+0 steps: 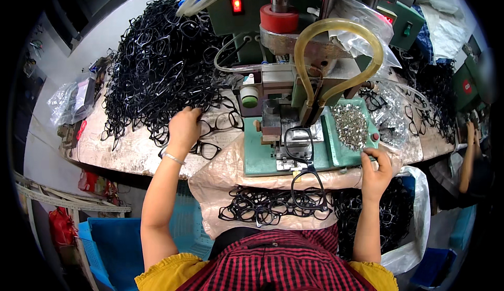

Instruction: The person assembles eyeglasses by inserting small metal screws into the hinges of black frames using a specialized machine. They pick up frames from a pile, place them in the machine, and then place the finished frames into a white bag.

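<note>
My left hand (185,129) is closed at the front edge of a big heap of black eyeglass frames (163,60). Its fingers curl onto one eyeglass frame (229,120); the fingertips are partly hidden. Beside the green parts tray (350,161), my right hand (377,174) holds thumb and forefinger pinched together; whatever is between them is too small to make out. Small metal pieces (350,127) fill that tray. Another black eyeglass frame (310,166) sits at the press (294,152), one end under its tool and the other hanging toward me, with neither hand on it.
Several black frames (262,205) lie on brown paper (210,186) before my lap. A yellowish hose (341,24) loops over the press. More frames fill a lined container (375,223) at right. A blue crate (113,249) stands lower left. A co-worker's arm (467,157) shows far right.
</note>
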`<state>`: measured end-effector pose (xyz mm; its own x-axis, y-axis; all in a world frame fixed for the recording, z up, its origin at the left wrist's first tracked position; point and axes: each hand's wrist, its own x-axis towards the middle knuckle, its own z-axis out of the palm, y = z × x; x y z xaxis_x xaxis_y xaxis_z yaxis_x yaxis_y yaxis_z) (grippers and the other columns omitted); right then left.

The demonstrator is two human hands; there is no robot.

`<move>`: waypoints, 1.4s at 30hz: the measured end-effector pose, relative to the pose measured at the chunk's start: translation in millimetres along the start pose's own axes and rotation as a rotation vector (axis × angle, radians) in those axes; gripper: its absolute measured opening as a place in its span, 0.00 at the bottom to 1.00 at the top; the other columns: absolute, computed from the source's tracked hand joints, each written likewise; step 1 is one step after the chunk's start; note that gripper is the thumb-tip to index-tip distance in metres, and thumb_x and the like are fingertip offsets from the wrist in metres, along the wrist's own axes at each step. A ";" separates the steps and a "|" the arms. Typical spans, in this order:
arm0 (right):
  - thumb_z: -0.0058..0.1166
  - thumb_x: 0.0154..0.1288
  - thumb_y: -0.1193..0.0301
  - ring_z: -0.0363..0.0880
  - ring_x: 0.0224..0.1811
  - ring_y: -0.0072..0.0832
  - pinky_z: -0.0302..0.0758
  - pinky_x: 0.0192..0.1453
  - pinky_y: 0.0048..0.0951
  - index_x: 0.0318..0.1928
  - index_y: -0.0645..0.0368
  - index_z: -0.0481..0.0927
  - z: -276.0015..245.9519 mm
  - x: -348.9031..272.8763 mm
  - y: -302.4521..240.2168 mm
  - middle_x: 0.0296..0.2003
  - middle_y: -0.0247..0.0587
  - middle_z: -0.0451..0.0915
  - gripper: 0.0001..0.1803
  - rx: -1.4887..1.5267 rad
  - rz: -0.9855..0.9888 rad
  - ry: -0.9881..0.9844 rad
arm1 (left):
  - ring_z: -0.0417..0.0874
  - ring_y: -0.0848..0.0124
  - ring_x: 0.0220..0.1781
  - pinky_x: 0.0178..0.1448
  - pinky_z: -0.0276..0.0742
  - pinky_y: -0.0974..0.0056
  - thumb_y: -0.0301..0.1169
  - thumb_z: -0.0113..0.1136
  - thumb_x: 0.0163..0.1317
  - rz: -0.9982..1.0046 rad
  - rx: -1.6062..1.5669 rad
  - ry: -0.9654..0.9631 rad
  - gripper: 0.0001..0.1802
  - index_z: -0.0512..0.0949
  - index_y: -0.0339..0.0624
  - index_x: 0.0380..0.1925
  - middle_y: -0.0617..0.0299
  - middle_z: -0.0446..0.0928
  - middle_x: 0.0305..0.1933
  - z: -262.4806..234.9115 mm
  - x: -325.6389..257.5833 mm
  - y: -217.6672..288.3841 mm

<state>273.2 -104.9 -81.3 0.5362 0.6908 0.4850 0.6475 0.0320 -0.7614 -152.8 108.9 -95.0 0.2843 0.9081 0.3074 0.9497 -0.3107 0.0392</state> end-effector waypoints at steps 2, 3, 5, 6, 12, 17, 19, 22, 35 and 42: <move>0.62 0.55 0.81 0.80 0.40 0.29 0.74 0.49 0.27 0.34 0.64 0.83 6.7 10.1 -30.0 0.33 0.39 0.82 0.05 0.140 -0.021 -0.108 | 0.83 0.49 0.37 0.38 0.77 0.50 0.29 0.61 0.54 -0.031 -0.077 -0.008 0.06 0.79 0.40 0.31 0.49 0.80 0.32 -21.9 7.0 -1.5; 0.62 0.55 0.81 0.80 0.39 0.29 0.74 0.49 0.27 0.34 0.65 0.82 15.0 17.3 -47.5 0.33 0.39 0.82 0.05 0.207 -0.033 -0.158 | 0.82 0.49 0.35 0.37 0.76 0.51 0.30 0.62 0.55 -0.082 -0.191 -0.077 0.08 0.77 0.37 0.33 0.48 0.80 0.31 -34.2 10.7 1.3; 0.62 0.54 0.80 0.81 0.39 0.29 0.74 0.48 0.27 0.34 0.65 0.82 37.3 38.0 -77.0 0.33 0.39 0.82 0.05 0.383 -0.096 -0.238 | 0.81 0.49 0.33 0.37 0.76 0.54 0.30 0.64 0.56 -0.183 -0.417 -0.120 0.10 0.77 0.37 0.34 0.48 0.80 0.30 -34.5 12.9 -3.3; 0.62 0.54 0.80 0.81 0.39 0.28 0.75 0.48 0.27 0.34 0.65 0.81 51.6 48.7 -85.3 0.33 0.39 0.82 0.06 0.414 -0.108 -0.228 | 0.81 0.53 0.31 0.37 0.76 0.58 0.30 0.64 0.57 -0.174 -0.458 0.004 0.10 0.77 0.36 0.35 0.48 0.80 0.30 -34.5 11.1 4.8; 0.63 0.56 0.80 0.79 0.40 0.20 0.74 0.48 0.22 0.42 0.64 0.77 87.6 39.3 -84.1 0.36 0.34 0.80 0.13 0.687 0.042 -0.178 | 0.82 0.74 0.38 0.45 0.78 0.71 0.26 0.57 0.70 -0.377 -1.352 0.386 0.09 0.78 0.32 0.46 0.59 0.82 0.40 -3.3 -57.5 62.2; 0.62 0.57 0.83 0.78 0.43 0.20 0.74 0.52 0.22 0.50 0.67 0.74 87.9 28.7 -90.7 0.40 0.37 0.79 0.19 0.819 0.131 -0.170 | 0.85 0.68 0.40 0.47 0.82 0.67 0.25 0.54 0.72 -0.382 -1.503 0.416 0.09 0.75 0.32 0.48 0.53 0.82 0.42 -2.6 -69.5 74.5; 0.61 0.57 0.83 0.79 0.44 0.21 0.74 0.53 0.22 0.52 0.67 0.72 87.0 29.7 -93.2 0.43 0.39 0.78 0.21 0.869 0.157 -0.197 | 0.85 0.61 0.44 0.49 0.85 0.60 0.22 0.52 0.71 -0.121 -1.727 0.519 0.08 0.75 0.33 0.48 0.50 0.81 0.44 -45.1 -54.8 100.3; 0.62 0.58 0.83 0.79 0.45 0.20 0.76 0.53 0.22 0.55 0.68 0.71 91.4 30.5 -106.0 0.42 0.39 0.80 0.24 1.083 0.249 -0.243 | 0.84 0.58 0.49 0.53 0.84 0.53 0.20 0.50 0.70 0.366 -1.748 0.561 0.08 0.75 0.35 0.46 0.48 0.79 0.47 -119.8 -40.1 137.1; 0.63 0.55 0.72 0.74 0.62 0.47 0.67 0.68 0.45 0.40 0.58 0.86 50.5 52.6 -30.0 0.52 0.50 0.81 0.11 -0.133 -0.145 -0.171 | 0.86 0.63 0.38 0.51 0.75 0.53 0.26 0.65 0.50 0.851 -0.880 0.300 0.10 0.85 0.46 0.35 0.59 0.87 0.43 -120.1 -33.7 183.1; 0.67 0.51 0.70 0.76 0.56 0.44 0.72 0.59 0.44 0.33 0.53 0.86 57.0 51.7 20.8 0.46 0.43 0.81 0.07 -0.277 -0.231 -0.023 | 0.77 0.65 0.30 0.51 0.78 0.51 0.26 0.69 0.45 0.930 -0.821 0.261 0.14 0.85 0.45 0.36 0.62 0.86 0.46 -105.5 -25.4 188.7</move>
<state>283.5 -27.4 -96.6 0.3478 0.7046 0.6185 0.8743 -0.0054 -0.4854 5.3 -2.5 5.0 0.6755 0.2010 0.7094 0.0189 -0.9665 0.2558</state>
